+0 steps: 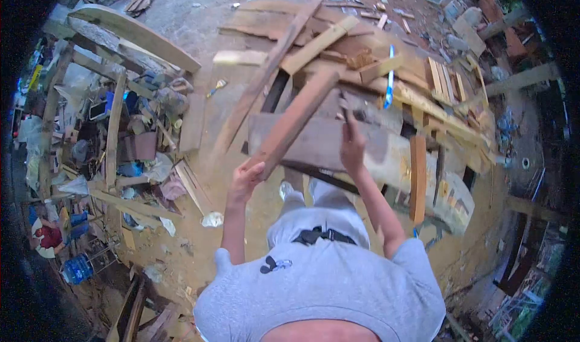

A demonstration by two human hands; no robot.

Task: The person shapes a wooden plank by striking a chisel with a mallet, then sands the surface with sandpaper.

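Observation:
A long reddish-brown wooden beam point(296, 121) slants up and to the right across a greyish plank point(320, 141). My left hand point(249, 177) is closed round the beam's lower end. To the right of the beam, my right hand point(352, 145) is raised over the plank, its fingers closed on a thin dark tool point(344, 105) that is too blurred to name. The tool's tip points up and away from me. A blue and white handsaw point(389, 82) lies among the boards, farther off to the right.
Stacked boards point(260, 16) spread beyond the plank. An upright reddish block point(417, 179) stands at the right. Wooden frame posts point(116, 130) and mixed clutter fill the left side. A blue water bottle point(77, 269) is at the lower left, near a seated person point(48, 236).

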